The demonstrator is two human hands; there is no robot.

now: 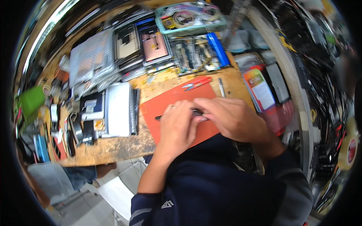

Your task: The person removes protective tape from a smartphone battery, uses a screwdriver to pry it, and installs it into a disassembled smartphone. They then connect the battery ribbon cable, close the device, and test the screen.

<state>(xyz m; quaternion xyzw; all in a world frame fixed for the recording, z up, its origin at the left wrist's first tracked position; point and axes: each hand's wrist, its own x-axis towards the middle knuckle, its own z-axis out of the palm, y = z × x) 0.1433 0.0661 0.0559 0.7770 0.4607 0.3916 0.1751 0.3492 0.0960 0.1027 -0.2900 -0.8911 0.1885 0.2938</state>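
Note:
Both my hands meet above an orange-red mat (154, 102) on the wooden bench. My left hand (175, 126) has its fingers closed around a small dark piece (196, 112), whose kind I cannot make out. From the other side, the bent fingers and thumb of my right hand (230, 116) pinch the same piece. A thin black tip (158, 117) sticks out to the left of my left hand; whether it belongs to the dark piece is hidden. Just beyond the hands lie red-handled snips (200, 83) and a slim silver tool (221, 87).
Stacked tablet-like panels (154, 45) and a bubble-wrapped pile (92, 56) fill the back left. A teal basket (162, 29) of cables stands behind a row of tools and a blue case (218, 49). A white panel (118, 109) lies left of the mat; a white stool (117, 196) stands below.

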